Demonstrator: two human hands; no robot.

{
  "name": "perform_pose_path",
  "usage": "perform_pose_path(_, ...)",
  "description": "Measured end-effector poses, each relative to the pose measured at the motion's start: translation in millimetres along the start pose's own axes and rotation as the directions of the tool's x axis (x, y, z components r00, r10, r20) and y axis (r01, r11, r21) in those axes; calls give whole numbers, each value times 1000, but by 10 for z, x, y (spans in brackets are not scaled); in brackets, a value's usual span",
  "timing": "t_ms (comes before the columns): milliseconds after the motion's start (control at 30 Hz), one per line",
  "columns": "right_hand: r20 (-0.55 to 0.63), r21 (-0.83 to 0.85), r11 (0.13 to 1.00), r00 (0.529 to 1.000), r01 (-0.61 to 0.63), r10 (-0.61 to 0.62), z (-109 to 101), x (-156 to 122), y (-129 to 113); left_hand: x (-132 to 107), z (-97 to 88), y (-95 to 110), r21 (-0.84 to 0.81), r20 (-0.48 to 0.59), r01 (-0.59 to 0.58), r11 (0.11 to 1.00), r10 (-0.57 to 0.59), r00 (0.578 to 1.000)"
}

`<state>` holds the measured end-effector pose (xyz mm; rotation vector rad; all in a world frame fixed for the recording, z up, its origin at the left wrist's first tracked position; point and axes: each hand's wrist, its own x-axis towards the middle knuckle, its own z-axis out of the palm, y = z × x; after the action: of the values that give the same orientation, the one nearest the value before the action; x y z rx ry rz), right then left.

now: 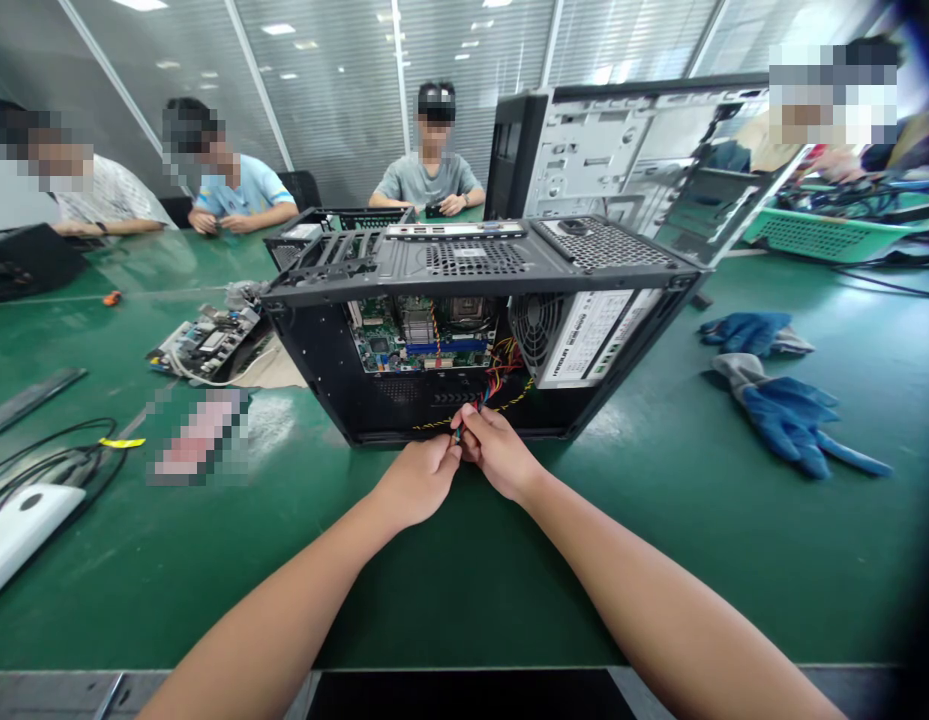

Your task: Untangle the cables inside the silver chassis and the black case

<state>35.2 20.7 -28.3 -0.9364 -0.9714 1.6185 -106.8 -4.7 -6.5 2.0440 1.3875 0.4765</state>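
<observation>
An open black computer case (pixel 621 400) stands on the green table in front of me. At its lower front edge my left hand (pixel 426 475) and my right hand (pixel 498 445) meet, both closed on a bundle of thin coloured cables (pixel 498 378). The cables run up to the power supply (pixel 588 340), which has a white label and a fan. Behind them, inside the case, sits a green motherboard (pixel 389 335) with blue memory slots. My fingers hide the cable ends.
Blue-grey work gloves (pixel 790 410) lie on the right, near a green basket (pixel 831 235) of cables. To the left are a metal part assembly (pixel 209 340), a pixelated flat object (pixel 198 435) and black cables (pixel 74 450). Another case (pixel 584 150) stands behind; several people sit around the table.
</observation>
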Motion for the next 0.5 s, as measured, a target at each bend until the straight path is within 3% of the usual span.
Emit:
perform_pose_path(233,-14,-10,1000,1000,13,-13,-1,3,21,-11,24,-26,167,-28,27,986,-23,999)
perform_pose_path(500,-2,3,1000,1000,-5,5,-9,2,14,2,-14,-11,-27,25,27,999,-27,999)
